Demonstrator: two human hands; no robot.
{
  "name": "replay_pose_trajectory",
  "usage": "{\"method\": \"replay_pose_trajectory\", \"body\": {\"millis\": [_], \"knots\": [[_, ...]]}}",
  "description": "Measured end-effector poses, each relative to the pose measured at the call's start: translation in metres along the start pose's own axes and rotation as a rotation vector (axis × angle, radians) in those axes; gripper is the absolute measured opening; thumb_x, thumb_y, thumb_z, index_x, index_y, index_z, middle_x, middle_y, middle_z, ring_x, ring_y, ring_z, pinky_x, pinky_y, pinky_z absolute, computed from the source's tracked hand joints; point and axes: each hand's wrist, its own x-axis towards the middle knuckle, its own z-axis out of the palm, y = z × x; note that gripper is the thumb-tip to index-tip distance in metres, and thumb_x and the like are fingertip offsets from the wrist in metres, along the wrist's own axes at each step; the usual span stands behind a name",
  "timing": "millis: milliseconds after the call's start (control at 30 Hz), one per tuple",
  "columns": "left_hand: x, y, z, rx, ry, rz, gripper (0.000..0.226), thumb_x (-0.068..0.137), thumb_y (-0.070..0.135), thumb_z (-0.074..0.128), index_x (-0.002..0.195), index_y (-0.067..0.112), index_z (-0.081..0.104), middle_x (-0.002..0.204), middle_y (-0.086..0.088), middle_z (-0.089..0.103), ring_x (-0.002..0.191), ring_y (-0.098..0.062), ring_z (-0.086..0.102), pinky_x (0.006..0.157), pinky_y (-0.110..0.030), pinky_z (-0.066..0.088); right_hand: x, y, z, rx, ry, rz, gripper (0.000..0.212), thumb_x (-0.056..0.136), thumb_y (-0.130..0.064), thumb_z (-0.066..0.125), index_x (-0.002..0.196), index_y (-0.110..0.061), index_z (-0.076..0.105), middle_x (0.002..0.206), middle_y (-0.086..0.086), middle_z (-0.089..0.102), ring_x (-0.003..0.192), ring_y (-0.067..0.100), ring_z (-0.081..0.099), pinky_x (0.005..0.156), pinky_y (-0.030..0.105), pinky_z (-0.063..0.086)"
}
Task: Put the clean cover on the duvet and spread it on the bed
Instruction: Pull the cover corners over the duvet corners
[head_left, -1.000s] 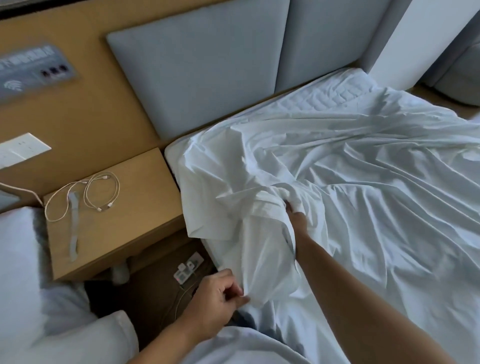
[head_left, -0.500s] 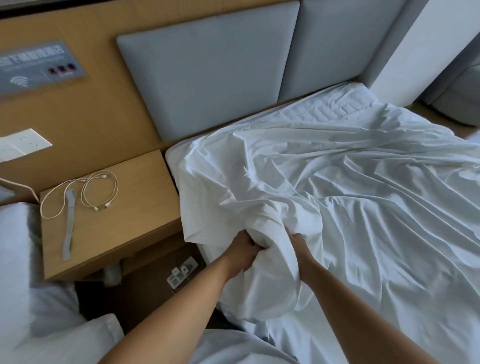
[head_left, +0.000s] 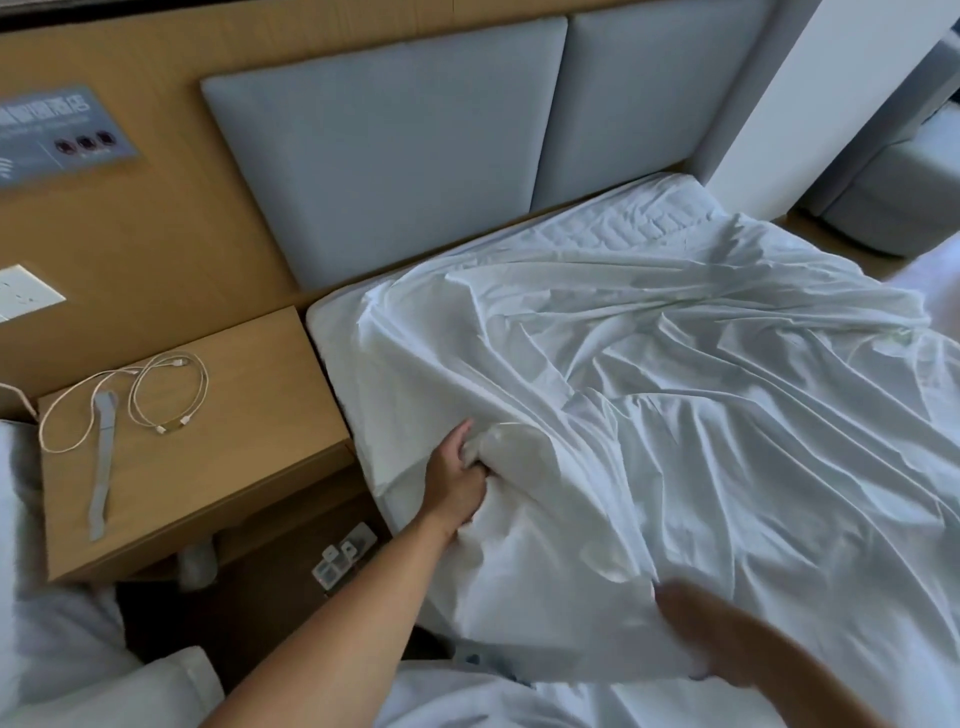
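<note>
Far left of the fingers, a wooden tabletop (head_left: 249, 415) carries a looped cable (head_left: 171, 395) and a grey strap (head_left: 101, 467), both well apart from the work. Next comes the left hand (head_left: 457, 483), arm stretched forward from the lower edge of the view, its fingers (head_left: 457, 441) curled tight round a bunched fold of the white cover (head_left: 675, 415) near the bed's near-left corner. Whether a duvet corner sits inside that bunch cannot be told. From these fingers the cover runs away to the right and up toward the headboard (head_left: 389, 171), rumpled across the bed (head_left: 623, 228), its long axis lying roughly along the mattress. Right of and nearer than the left fingers, the right hand (head_left: 696, 623) meets the cover's near edge, but it is blurred, so whether its fingers clamp the cloth cannot be told. The left hand looks the better placed to anchor the corner; likely the next pull must draw the cloth rightward, away from it.
</note>
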Motion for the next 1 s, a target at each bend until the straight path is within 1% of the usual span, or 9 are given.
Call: {"method": "replay_pose_trajectory", "body": {"millis": [133, 233, 300, 367, 467, 567, 700, 867, 1000], "knots": [[-0.016, -0.011, 0.020, 0.151, -0.106, 0.123, 0.022, 0.085, 0.006, 0.066, 0.096, 0.024, 0.069, 0.094, 0.010, 0.073, 0.094, -0.016, 0.067, 0.077, -0.018, 0.051, 0.011, -0.002, 0.006, -0.478, 0.051, -0.179, 0.023, 0.097, -0.022, 0.050, 0.113, -0.011, 0.062, 0.113, 0.011, 0.064, 0.116, 0.028, 0.062, 0.090, 0.030, 0.046], [-0.029, -0.022, 0.020, 0.127, -0.229, 0.187, 0.028, 0.089, 0.010, 0.065, 0.100, 0.036, 0.070, 0.098, 0.018, 0.074, 0.096, -0.002, 0.068, 0.080, -0.015, 0.053, 0.017, -0.040, -0.024, 0.173, 0.561, -0.388, 0.027, 0.080, -0.007, 0.069, 0.103, -0.021, 0.068, 0.101, 0.000, 0.068, 0.091, 0.019, 0.066, 0.076, 0.027, 0.048], [-0.035, -0.024, 0.016, 0.143, -0.264, 0.217, 0.036, 0.092, 0.012, 0.064, 0.105, 0.046, 0.068, 0.103, 0.026, 0.072, 0.099, 0.007, 0.066, 0.082, -0.009, 0.049, 0.018, -0.083, -0.044, 0.646, 0.462, -0.393, 0.018, 0.081, -0.004, 0.070, 0.086, -0.021, 0.073, 0.084, -0.003, 0.071, 0.077, 0.017, 0.065, 0.066, 0.024, 0.044], [-0.035, -0.025, 0.011, 0.181, -0.279, 0.224, 0.040, 0.094, 0.014, 0.063, 0.110, 0.051, 0.064, 0.107, 0.032, 0.069, 0.105, 0.010, 0.063, 0.086, -0.005, 0.045, 0.015, -0.119, -0.051, 0.657, 0.145, -0.241, 0.010, 0.081, -0.025, 0.073, 0.079, -0.016, 0.068, 0.074, 0.002, 0.063, 0.063, 0.020, 0.056, 0.058, 0.024, 0.038], [-0.035, -0.027, 0.001, 0.266, -0.272, 0.214, 0.047, 0.092, 0.017, 0.058, 0.115, 0.057, 0.058, 0.110, 0.038, 0.062, 0.109, 0.013, 0.057, 0.088, 0.000, 0.040, 0.007, -0.151, -0.052, 0.161, -0.159, -0.076, 0.086, 0.052, -0.087, 0.071, 0.097, -0.014, 0.064, 0.084, 0.005, 0.064, 0.068, 0.022, 0.060, 0.058, 0.027, 0.044], [-0.034, -0.029, -0.004, 0.297, -0.309, 0.166, 0.045, 0.091, 0.027, 0.053, 0.130, 0.049, 0.055, 0.118, 0.030, 0.061, 0.115, 0.007, 0.056, 0.091, -0.005, 0.041, 0.006, -0.166, -0.034, -0.058, -0.136, -0.124, 0.114, 0.052, -0.102, 0.048, 0.121, -0.012, 0.060, 0.106, 0.007, 0.068, 0.083, 0.027, 0.067, 0.068, 0.032, 0.051], [-0.029, -0.027, 0.000, 0.348, -0.360, 0.131, 0.060, 0.093, 0.017, 0.055, 0.150, 0.031, 0.040, 0.139, 0.012, 0.054, 0.128, -0.009, 0.050, 0.107, -0.026, 0.040, 0.009, -0.173, -0.021, -0.023, 0.384, -0.395, 0.086, 0.072, -0.087, 0.051, 0.125, -0.019, 0.054, 0.121, 0.003, 0.058, 0.111, 0.025, 0.059, 0.084, 0.037, 0.047], [-0.025, -0.021, 0.008, 0.234, -0.269, 0.109, 0.044, 0.091, 0.010, 0.056, 0.132, 0.025, 0.056, 0.122, 0.011, 0.065, 0.117, -0.012, 0.060, 0.103, -0.033, 0.049, 0.006, -0.163, -0.042, -0.454, 0.138, -0.408, 0.055, 0.068, -0.069, 0.070, 0.090, -0.021, 0.053, 0.091, -0.004, 0.061, 0.072, 0.012, 0.055, 0.053, 0.025, 0.036], [-0.026, -0.022, 0.012, 0.163, -0.199, 0.107, 0.041, 0.089, 0.006, 0.058, 0.126, 0.024, 0.063, 0.118, 0.009, 0.070, 0.112, -0.013, 0.063, 0.103, -0.043, 0.050, 0.015, -0.144, -0.046, -0.140, 0.157, -0.416, 0.028, 0.087, -0.040, 0.065, 0.081, -0.014, 0.057, 0.080, 0.002, 0.059, 0.067, 0.018, 0.054, 0.052, 0.026, 0.038]]}}
